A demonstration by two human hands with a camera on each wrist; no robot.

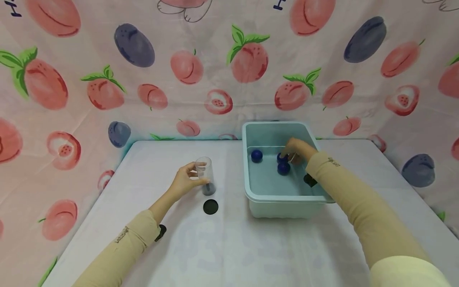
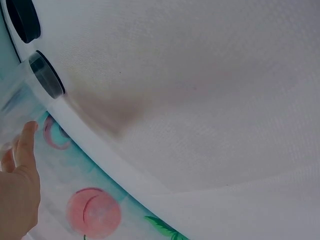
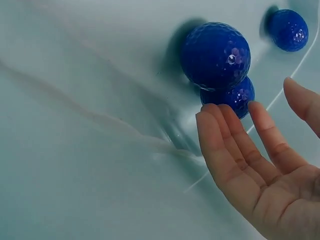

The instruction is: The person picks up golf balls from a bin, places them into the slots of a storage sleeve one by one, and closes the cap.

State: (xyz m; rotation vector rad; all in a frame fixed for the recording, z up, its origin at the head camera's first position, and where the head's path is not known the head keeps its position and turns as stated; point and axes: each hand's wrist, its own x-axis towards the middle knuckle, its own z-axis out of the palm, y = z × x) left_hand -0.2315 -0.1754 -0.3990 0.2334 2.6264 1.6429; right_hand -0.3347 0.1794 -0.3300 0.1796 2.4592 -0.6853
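Balls (image 3: 215, 55), three, glossy, blue and dimpled, lie in a smooth pale-blue tub (image 1: 287, 209), where we see the right hand (image 1: 295, 150), fingers uncurled, fingertips at the farther of a close pair. We note the left hand (image 1: 183, 182) gripping a transparent, dark-based cylinder (image 1: 207, 172) near a round black disc (image 1: 210, 207).
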